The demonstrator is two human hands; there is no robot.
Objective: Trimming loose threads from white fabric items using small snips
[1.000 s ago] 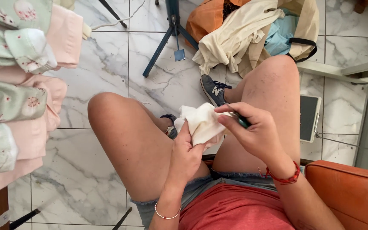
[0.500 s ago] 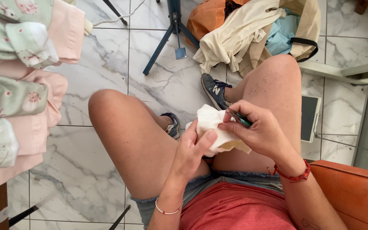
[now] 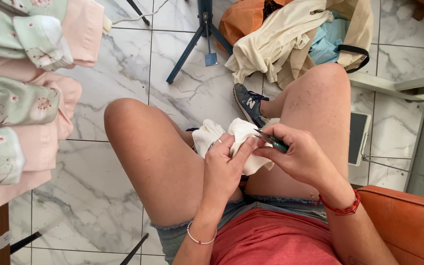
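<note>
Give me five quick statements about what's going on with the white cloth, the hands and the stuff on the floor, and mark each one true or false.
1. The left hand holds the white cloth between the knees. True.
2. The right hand is empty. False: its grip is closed on a small green-handled tool whose tip meets the cloth.
3. A red bracelet sits on the right wrist. True.
4. The floor is dark wood. False: it is pale marbled tile.
5. The pink and green floral garments lie on the person's lap. False: they are stacked at the left edge, apart from both hands.
</note>
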